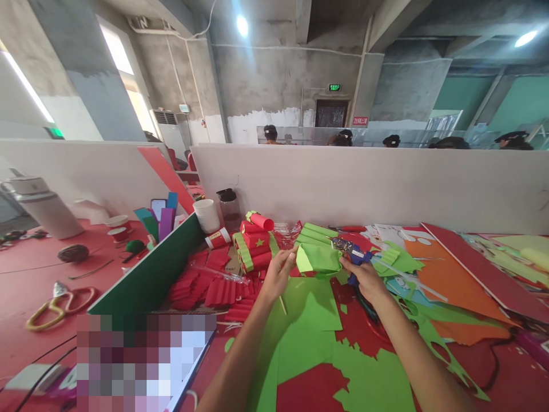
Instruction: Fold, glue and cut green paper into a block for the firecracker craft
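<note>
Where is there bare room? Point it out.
Red tabletop is bare between the scissors and brown yarn ball, though a thin cord crosses there, and below the purple tool at far right. Crowded: green paper around the left hand and right hand, folded red paper left of them.

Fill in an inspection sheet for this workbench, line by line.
Surface: red table, partly covered by green sheets.
Job's things: folded green piece; blue glue gun beside it, any contact unclear.
Clutter: red strips right of the green divider; scissors left of it.
Hands: left hand holds the green piece; right hand grips the glue gun.
Cables: dark cords at lower left; where they lead cannot be told.
Surroundings: white partition, people's heads beyond.
</note>
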Available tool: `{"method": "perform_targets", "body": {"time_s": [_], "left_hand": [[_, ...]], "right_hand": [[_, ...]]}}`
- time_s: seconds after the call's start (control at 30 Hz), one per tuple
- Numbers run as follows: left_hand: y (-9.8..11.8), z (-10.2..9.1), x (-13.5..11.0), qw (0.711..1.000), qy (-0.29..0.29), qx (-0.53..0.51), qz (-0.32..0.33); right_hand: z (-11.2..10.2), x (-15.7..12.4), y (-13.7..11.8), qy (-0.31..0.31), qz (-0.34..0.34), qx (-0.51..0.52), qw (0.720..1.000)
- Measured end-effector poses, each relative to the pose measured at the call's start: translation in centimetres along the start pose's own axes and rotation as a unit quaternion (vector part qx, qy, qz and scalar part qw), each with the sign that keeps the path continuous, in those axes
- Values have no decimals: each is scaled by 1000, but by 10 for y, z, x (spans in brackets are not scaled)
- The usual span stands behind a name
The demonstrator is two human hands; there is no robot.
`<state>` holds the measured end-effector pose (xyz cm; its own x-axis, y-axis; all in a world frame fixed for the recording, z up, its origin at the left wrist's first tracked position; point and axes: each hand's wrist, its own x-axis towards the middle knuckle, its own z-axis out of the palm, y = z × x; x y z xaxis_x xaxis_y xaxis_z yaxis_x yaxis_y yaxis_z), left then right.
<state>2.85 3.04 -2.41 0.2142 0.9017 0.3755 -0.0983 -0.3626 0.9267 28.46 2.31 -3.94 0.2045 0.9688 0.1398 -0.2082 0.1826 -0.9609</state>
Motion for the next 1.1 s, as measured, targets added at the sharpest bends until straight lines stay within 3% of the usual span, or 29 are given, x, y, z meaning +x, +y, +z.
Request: {"method": "perform_targets", "body": {"time_s": [0.47, 0.63, 0.77, 0.9, 1.1], "left_hand": [[5, -2, -2, 998, -58, -3, -24], [1, -6, 0, 998, -57, 17, 27], [-3, -14, 1, 995, -61, 75, 35], [-6, -21, -2, 979, -106, 171, 13], [-14, -26, -7, 951, -168, 259, 8]], "right_hand": [[0, -3, -7, -53, -28, -73, 996], [1, -7, -12, -64, -28, -80, 994], [0, -11, -17, -88, -31, -115, 989], [-3, -13, -16, -142, -12, -208, 968], [-7, -12, -13, -141, -13, -319, 937]]}}
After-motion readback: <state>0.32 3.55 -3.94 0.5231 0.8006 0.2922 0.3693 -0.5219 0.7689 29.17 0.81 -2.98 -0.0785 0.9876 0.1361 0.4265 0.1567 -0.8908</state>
